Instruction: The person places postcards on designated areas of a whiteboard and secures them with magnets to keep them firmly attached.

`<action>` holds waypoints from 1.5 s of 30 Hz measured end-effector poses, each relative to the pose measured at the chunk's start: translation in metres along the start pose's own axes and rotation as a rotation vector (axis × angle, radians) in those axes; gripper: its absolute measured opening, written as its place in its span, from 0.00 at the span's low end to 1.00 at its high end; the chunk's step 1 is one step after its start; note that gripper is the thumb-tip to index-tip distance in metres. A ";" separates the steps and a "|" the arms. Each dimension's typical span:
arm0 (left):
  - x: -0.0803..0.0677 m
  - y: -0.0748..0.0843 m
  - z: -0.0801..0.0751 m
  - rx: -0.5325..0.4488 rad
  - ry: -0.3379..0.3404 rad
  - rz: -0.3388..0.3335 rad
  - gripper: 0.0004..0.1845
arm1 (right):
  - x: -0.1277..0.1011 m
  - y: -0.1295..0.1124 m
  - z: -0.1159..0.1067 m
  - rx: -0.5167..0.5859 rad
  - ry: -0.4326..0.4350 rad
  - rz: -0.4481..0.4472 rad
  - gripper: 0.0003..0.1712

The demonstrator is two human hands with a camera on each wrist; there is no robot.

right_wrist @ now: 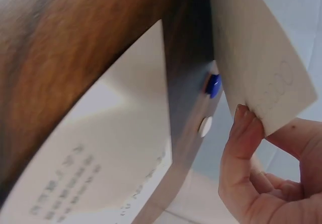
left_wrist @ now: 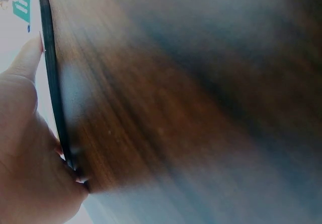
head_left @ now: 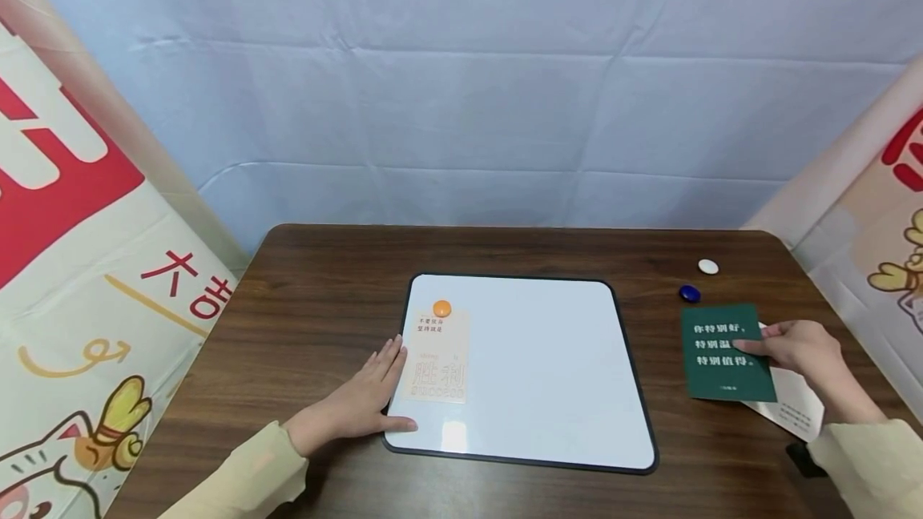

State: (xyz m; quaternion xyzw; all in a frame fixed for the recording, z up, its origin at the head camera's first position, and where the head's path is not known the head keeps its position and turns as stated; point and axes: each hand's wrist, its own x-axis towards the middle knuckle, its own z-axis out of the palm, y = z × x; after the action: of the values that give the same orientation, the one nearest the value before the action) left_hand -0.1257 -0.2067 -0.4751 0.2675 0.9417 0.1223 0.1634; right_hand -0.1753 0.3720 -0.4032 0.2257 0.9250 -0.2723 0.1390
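A whiteboard [head_left: 548, 375] with a black rim lies on the table. An orange round magnet [head_left: 442, 308] sits at the top of a cream card [head_left: 441, 379] on the board's left side. My left hand [head_left: 364, 395] rests along the board's left edge, fingers extended and thumb over the white surface. At the right, my right hand [head_left: 804, 351] pinches a dark green card [head_left: 721, 379] with white lettering by its right edge. In the right wrist view this card's pale back [right_wrist: 266, 63] is raised off the table. Below it lies a white card [head_left: 793, 403] with small print.
Beyond the green card lie a blue magnet [head_left: 689, 293] and a white magnet [head_left: 708, 267]. A small black object [head_left: 805, 460] is partly hidden by my right sleeve. Pale blue cloth [head_left: 461, 102] hangs behind the brown wooden table [head_left: 324, 303], with printed cloths at both sides.
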 end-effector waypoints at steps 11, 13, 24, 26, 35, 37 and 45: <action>0.002 -0.002 0.002 0.000 0.007 0.011 0.60 | -0.012 -0.023 0.006 -0.041 0.021 -0.095 0.40; 0.002 -0.002 0.002 -0.004 0.008 0.013 0.60 | -0.014 -0.027 0.007 -0.060 0.027 -0.117 0.39; 0.001 -0.003 0.002 -0.002 0.011 0.014 0.60 | -0.001 -0.022 0.019 -0.035 0.027 -0.186 0.42; 0.001 -0.003 0.002 0.001 0.013 0.015 0.60 | 0.010 -0.014 0.026 -0.046 0.066 -0.208 0.42; 0.000 -0.002 0.001 -0.001 0.010 0.012 0.60 | -0.024 -0.049 0.025 -0.064 0.089 -0.295 0.40; 0.000 -0.002 0.000 0.001 0.011 0.009 0.60 | -0.035 -0.058 0.023 -0.069 0.086 -0.297 0.39; -0.002 -0.001 -0.001 0.005 0.009 0.006 0.60 | -0.017 -0.051 0.035 0.001 0.053 -0.262 0.41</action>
State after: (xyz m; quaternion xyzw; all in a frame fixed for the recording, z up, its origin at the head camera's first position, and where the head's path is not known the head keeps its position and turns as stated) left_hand -0.1253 -0.2083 -0.4738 0.2701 0.9419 0.1217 0.1581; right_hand -0.1814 0.3080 -0.4029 0.1103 0.9498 -0.2825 0.0777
